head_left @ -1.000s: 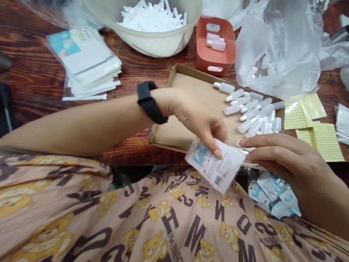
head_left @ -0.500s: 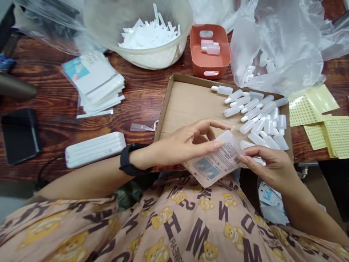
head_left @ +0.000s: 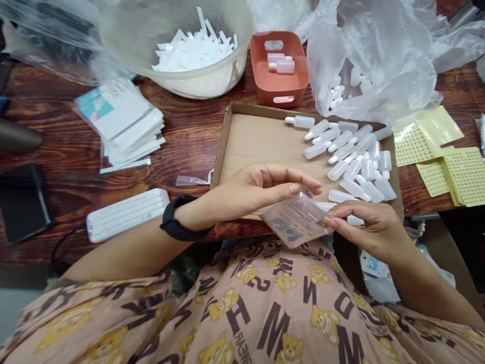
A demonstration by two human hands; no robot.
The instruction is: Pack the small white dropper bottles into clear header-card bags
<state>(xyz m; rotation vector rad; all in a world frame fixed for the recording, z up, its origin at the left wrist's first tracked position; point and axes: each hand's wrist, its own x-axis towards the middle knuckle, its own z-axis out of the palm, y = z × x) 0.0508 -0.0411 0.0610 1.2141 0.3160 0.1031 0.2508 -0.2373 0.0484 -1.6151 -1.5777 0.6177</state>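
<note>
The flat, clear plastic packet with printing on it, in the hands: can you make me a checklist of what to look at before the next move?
1. Right hand pinching the flat, clear plastic packet by its edge: ok.
2. Left hand gripping it firmly: cannot tell; its thumb is at the top edge.
3. Packet sealed: cannot tell.
4. Printing easy to read: not ok, too small and blurry here.
5. Small whitish plastic bottles inside the shallow brown cardboard tray: ok, bunched towards its right side.
6. Orange rectangular basket standing upright: ok.
</note>
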